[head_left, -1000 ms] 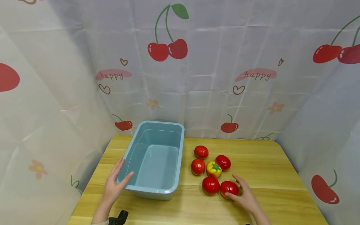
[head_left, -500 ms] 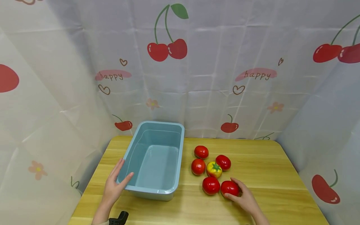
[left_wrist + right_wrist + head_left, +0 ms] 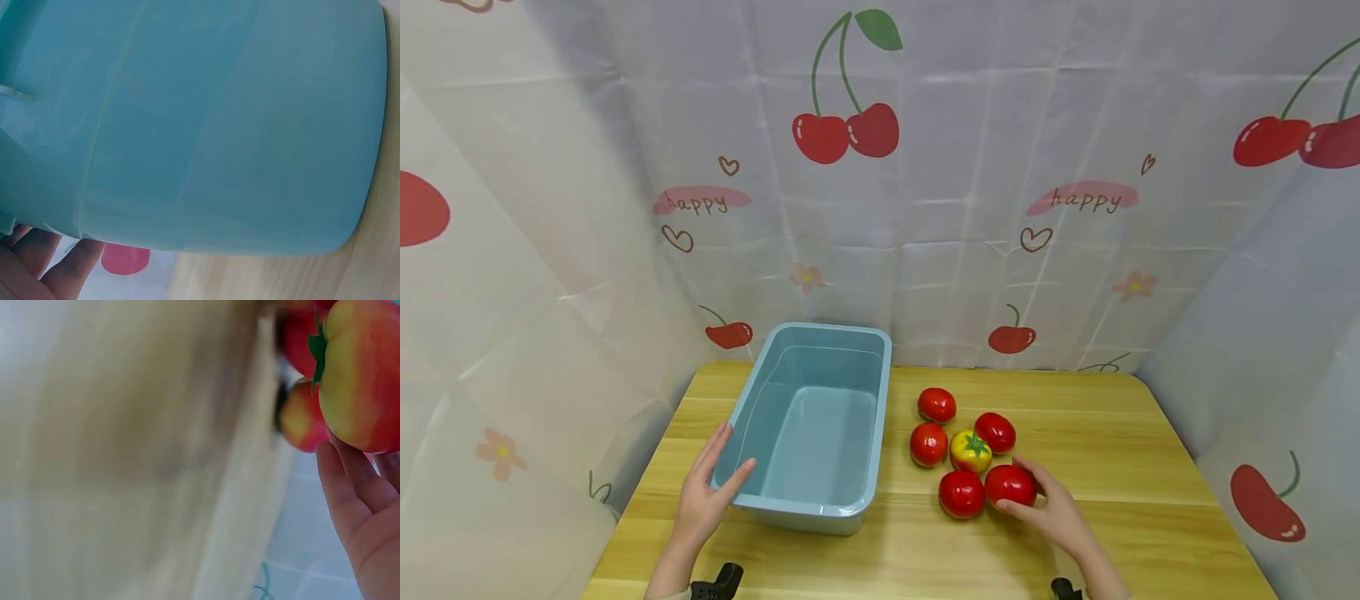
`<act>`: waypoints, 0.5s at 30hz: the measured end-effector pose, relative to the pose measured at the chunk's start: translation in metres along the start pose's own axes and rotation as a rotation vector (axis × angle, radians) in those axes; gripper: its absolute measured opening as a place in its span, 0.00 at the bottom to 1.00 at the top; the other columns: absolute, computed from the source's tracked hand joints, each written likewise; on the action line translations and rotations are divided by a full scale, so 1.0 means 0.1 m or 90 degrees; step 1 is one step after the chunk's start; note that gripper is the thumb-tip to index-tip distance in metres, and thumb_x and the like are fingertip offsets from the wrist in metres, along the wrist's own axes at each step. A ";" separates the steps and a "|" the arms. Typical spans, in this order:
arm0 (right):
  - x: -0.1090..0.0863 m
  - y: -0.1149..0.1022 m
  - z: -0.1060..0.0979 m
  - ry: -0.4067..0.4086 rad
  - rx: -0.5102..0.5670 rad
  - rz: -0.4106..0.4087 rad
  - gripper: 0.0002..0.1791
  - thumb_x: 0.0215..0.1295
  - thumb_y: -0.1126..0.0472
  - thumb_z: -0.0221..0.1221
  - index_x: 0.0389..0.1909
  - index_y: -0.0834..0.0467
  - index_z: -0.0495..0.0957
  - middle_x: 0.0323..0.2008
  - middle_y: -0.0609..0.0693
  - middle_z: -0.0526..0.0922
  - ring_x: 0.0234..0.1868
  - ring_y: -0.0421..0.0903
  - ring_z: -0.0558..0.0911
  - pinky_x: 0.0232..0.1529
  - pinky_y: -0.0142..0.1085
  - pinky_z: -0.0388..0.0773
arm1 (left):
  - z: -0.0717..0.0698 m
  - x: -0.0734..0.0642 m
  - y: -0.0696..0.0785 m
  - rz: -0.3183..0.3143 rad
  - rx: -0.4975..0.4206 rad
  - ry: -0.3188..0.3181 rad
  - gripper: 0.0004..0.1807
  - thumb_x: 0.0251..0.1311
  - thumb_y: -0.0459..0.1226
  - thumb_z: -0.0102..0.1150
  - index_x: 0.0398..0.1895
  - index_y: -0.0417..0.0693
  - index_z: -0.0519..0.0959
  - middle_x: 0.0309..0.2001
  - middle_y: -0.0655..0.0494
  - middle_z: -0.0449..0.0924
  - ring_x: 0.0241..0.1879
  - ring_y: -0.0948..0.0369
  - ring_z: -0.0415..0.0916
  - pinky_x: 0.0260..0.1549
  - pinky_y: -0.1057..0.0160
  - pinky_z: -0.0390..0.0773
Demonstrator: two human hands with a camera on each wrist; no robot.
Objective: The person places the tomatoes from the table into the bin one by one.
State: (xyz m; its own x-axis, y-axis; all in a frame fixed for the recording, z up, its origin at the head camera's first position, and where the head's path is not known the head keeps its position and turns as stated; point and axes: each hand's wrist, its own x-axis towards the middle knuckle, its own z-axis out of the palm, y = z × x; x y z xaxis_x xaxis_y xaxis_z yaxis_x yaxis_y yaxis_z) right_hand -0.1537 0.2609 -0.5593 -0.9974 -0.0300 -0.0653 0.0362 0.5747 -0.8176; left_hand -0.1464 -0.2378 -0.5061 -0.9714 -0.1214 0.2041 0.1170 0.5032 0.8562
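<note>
My left hand [image 3: 700, 498] grips the near left corner of a light blue plastic bin [image 3: 831, 433], thumb over the rim and fingers along the outside. In the left wrist view the bin's smooth wall [image 3: 225, 131] fills most of the picture, with fingertips at its lower left. A shiny red tomato [image 3: 1010, 485] is held between the thumb and fingers of my right hand [image 3: 1058, 517]. The right wrist view shows that tomato [image 3: 365, 375] with a yellowish underside and a green calyx, raised off the wooden table.
Left of the held tomato sits another red tomato [image 3: 962, 494]. Beyond are a yellow tomato [image 3: 971, 451] with a green calyx and more red ones [image 3: 928, 444]. The wooden table [image 3: 1120, 467] is enclosed by a cherry-print curtain [image 3: 955, 167].
My right hand has closed its fingers on the near right tomato and raised it slightly, shifting it away from me. The left hand and the bin have stayed in place.
</note>
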 end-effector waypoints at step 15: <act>0.16 -0.45 -0.12 0.011 0.013 -0.114 0.43 0.49 0.46 0.70 0.65 0.53 0.65 0.61 0.57 0.70 0.58 0.60 0.71 0.53 0.54 0.72 | 0.01 0.01 -0.04 0.000 -0.013 0.002 0.39 0.56 0.43 0.65 0.70 0.49 0.60 0.71 0.51 0.52 0.69 0.47 0.49 0.60 0.38 0.56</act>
State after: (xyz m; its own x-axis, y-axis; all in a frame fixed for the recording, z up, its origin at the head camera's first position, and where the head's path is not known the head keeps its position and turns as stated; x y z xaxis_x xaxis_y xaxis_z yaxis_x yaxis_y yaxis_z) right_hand -0.1725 0.2442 -0.5169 -0.9888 -0.1165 0.0928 -0.1417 0.5442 -0.8269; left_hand -0.1479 -0.2387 -0.5097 -0.9707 -0.1251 0.2052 0.1205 0.4854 0.8659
